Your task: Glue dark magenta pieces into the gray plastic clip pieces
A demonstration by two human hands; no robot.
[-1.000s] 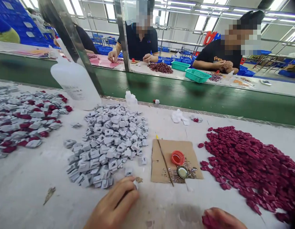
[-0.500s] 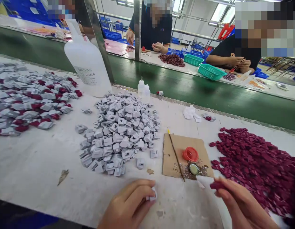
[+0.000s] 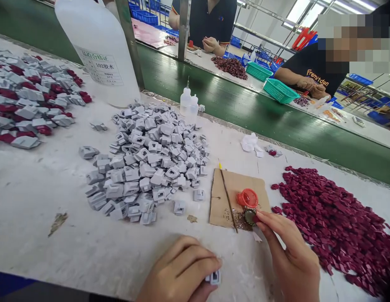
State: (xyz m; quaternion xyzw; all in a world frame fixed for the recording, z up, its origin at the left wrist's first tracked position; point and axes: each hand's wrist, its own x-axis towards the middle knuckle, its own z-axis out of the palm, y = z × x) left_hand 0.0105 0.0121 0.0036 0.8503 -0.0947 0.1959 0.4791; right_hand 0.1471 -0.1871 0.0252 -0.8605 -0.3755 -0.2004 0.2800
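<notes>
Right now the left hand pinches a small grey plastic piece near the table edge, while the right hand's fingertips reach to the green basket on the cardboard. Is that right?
Not quite. The head view shows the right hand reaching to the small dish on the cardboard, beside the red cap; the green baskets sit across the belt. The left hand does pinch a grey piece.

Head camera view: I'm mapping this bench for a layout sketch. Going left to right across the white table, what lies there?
Mixed grey and red pieces → big plastic bottle → grey pieces pile → cardboard square → red cap → dark red pieces pile.
</notes>
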